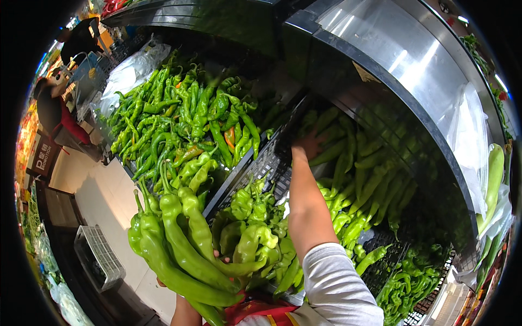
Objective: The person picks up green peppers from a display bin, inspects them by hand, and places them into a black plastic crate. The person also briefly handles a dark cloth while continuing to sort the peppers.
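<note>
Several long green peppers (191, 252) lie bunched in my left hand (220, 256); the peppers cover most of it, with only fingertips and a bit of the edge showing. My right arm reaches into the shaded back of the display, where my right hand (312, 144) rests at long green peppers (359, 163) with its fingers spread. Whether it touches or grips one is too dark to tell. Paler, wrinkled green peppers (257, 236) lie in front, between my arms. Thinner green chili peppers (183, 118), a few partly orange, fill the section to the left.
A black slatted divider (244, 175) separates the pepper sections. A curved metal shelf (391, 57) with plastic bags overhangs the right side. More green peppers (412, 281) lie at lower right. On the left are a white plastic crate (102, 256) on the floor and two people near a cart.
</note>
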A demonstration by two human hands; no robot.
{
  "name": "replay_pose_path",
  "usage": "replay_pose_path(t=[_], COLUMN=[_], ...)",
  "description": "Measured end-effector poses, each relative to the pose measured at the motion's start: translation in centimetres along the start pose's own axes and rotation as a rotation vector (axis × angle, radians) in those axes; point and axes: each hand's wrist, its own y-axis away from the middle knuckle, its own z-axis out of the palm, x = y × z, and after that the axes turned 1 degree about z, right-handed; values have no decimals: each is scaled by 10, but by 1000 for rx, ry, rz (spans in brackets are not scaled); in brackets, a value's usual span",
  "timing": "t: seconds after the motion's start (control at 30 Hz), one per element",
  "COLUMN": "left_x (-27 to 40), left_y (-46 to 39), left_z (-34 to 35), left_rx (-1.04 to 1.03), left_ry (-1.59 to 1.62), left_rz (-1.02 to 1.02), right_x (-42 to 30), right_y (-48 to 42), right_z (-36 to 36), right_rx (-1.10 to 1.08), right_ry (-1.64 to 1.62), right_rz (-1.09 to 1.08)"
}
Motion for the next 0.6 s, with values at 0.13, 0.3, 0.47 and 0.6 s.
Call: replay_pose_path(t=[0.13, 0.3, 0.47, 0.6], left_x=[3, -4, -11, -22], left_y=[-8, -3, -1, 3], left_z=[1, 3, 17, 24], left_rx=[-238, -172, -251, -208], left_ry=[-194, -258, -283, -270], left_rz=[-7, 117, 104, 164], right_x=[28, 74, 142, 213], right_y=[-10, 14, 112, 186], right_z=[-28, -111, -216, -248], right_rx=[40, -337, -952, -1010], right_ry=[-317, -999, -1945, -2317], right_rz=[-91, -206, 345, 419])
